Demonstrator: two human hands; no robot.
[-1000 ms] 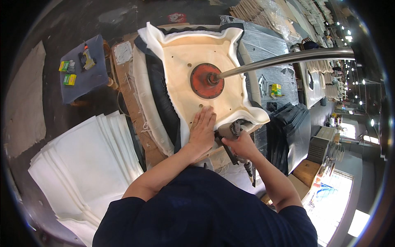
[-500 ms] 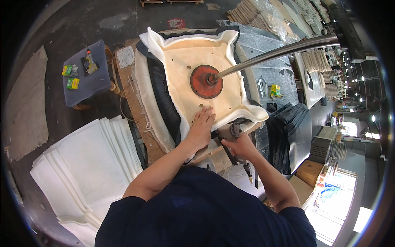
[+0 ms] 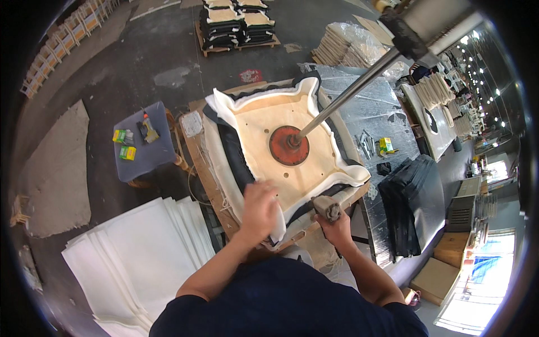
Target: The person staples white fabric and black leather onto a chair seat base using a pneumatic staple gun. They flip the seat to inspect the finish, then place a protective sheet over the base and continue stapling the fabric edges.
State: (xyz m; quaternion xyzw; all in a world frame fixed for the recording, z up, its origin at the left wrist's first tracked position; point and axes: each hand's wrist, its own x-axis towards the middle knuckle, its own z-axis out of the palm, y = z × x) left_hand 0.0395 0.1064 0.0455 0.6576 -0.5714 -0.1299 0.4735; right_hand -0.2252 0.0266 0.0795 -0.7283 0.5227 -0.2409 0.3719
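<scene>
A pale wooden seat panel [image 3: 255, 132] lies on the workbench, ringed by white padding [image 3: 351, 175] and gathered black cover material [image 3: 233, 154]. A round red press plate [image 3: 282, 151] on a metal rod bears down on its middle. Over the near left corner, beside the turned-up padding, is my left hand [image 3: 260, 213]; its fingers are bent but smeared by motion, so any grip cannot be made out. My right hand [image 3: 338, 231] is closed round the handle of a staple gun [image 3: 327, 208], held just off the panel's near edge.
White padding sheets [image 3: 140, 247] are stacked at the near left. A small blue-topped stool [image 3: 160, 151] holds a tool and green-yellow boxes. On the right, a plastic-covered table [image 3: 359, 106] carries loose staple strips and black material [image 3: 401, 202]. Covered panels [image 3: 238, 25] stand on a pallet far off.
My left hand has lifted from lying flat on the panel and shifted to its near left corner. The staple gun has turned in my right hand. The view has tilted up.
</scene>
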